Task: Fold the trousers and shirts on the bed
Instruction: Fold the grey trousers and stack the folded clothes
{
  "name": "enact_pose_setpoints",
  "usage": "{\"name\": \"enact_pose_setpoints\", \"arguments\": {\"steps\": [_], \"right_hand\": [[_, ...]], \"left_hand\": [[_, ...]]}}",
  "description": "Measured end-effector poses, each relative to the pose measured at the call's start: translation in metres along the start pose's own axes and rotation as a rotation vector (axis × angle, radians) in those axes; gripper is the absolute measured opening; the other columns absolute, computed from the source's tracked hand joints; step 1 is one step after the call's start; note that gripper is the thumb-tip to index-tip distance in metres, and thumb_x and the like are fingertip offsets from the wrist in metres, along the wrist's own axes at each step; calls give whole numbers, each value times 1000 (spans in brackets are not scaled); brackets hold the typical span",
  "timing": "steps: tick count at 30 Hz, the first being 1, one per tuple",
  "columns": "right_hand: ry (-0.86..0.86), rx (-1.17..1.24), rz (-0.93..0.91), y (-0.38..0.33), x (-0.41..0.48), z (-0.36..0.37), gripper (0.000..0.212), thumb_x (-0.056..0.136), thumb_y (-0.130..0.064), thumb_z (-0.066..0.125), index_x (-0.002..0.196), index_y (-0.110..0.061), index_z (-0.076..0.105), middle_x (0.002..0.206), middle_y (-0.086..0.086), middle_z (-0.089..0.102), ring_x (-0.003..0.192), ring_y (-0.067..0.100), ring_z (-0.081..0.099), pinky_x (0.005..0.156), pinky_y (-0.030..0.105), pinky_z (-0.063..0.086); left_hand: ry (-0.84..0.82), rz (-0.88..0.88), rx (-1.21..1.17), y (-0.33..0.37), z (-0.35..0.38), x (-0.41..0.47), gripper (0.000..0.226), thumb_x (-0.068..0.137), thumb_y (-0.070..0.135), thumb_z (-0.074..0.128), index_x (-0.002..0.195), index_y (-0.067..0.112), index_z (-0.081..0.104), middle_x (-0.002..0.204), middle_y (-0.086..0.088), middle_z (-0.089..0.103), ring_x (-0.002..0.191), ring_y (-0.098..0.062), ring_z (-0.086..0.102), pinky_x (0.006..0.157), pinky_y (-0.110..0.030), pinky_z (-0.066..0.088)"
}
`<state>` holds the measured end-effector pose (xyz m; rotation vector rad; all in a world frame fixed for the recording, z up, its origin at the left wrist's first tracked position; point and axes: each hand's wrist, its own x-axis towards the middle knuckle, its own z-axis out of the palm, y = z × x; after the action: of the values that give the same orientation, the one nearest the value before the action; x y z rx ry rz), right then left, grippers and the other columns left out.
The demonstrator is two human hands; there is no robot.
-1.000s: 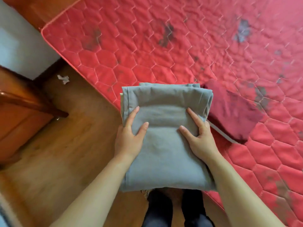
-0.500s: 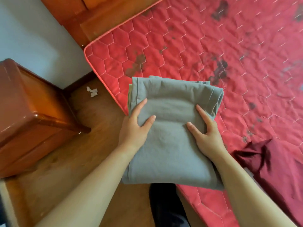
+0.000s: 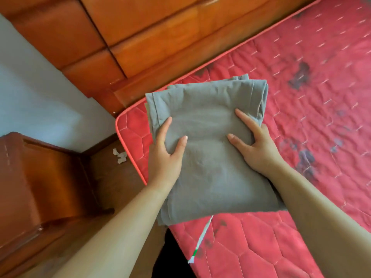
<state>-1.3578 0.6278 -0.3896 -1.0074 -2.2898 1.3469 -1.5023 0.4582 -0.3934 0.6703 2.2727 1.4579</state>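
Red quilted bed, headboard corner now: left hand and right hand carried the folded grey trousers up here, fingers gripping both sides. Folding looks done, just needs setting down.

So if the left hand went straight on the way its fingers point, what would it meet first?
The left hand points along the folded grey cloth garment it grips; past its far hem, probably the orange wooden headboard, though depth is unclear.
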Motion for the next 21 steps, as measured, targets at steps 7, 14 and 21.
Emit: {"name": "enact_pose_setpoints", "arguments": {"steps": [7, 14, 21], "right_hand": [[-133, -58, -145, -51, 166, 57, 59, 80, -44, 67, 125, -64, 35, 120, -8, 37, 113, 0, 37, 88, -10, 19], [-260, -45, -178, -42, 225, 129, 60, 79, -46, 66, 127, -62, 35, 125, -6, 39, 116, 1, 38, 92, -6, 20], [-362, -102, -5, 34, 236, 211, 60, 80, -42, 67, 129, -58, 37, 126, -2, 39, 116, 4, 37, 98, 7, 22]], "left_hand": [[255, -9, -53, -34, -31, 125, 54, 89, 36, 59, 138, 36, 36, 129, 37, 34, 125, 15, 32, 105, -11, 29], [268, -88, -42, -91, -57, 159, 55, 90, 40, 55, 134, 52, 25, 145, 10, 34, 127, -1, 41, 100, -34, 46], [262, -275, 51, -184, -42, 168, 54, 88, 37, 58, 137, 38, 36, 139, 11, 33, 124, -8, 44, 95, -18, 45]]}}
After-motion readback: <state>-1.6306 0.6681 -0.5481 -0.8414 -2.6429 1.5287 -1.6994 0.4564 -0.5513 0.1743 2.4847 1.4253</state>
